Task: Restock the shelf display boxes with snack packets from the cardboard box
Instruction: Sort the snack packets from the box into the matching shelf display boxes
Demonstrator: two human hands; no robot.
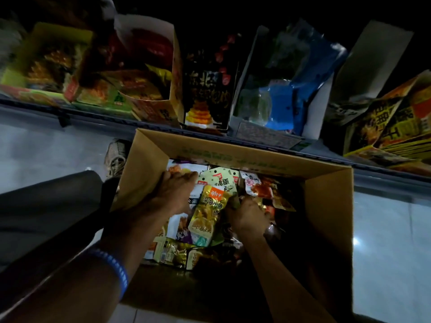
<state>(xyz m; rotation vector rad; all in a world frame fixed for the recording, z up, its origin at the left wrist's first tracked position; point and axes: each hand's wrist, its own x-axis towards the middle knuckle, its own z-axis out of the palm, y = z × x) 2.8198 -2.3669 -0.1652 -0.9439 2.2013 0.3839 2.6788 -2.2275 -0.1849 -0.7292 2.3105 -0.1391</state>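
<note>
Head view, landmark: we place everything against the cardboard box [233, 206], which sits open on the pale floor [46, 145] just below the shelf edge [93, 110]
Snack packets: a loose heap of snack packets [177, 250] fills the box bottom, and one yellow packet [207, 215] with an orange top stands tilted above the heap, near the box's middle
Left hand: our left hand [172, 194] lies inside the box toward its left wall, fingers straight and flat on the packets, pressing rather than gripping
Right hand: our right hand [247, 215] is in the box centre, fingers curled round a packet edge; we judge it to be the yellow packet's right side, though the dim light blurs the contact
Packet to hands: the yellow packet rises between both hands, touching the right one and just beside the left
Handling: we judge these foil packets light, soft and slippery, prone to crinkle and slide, so the sealed top or side seam is the place to pinch
Display boxes: the shelf display boxes [210, 89] stand in a row beyond the box's far wall, partly stocked
</note>
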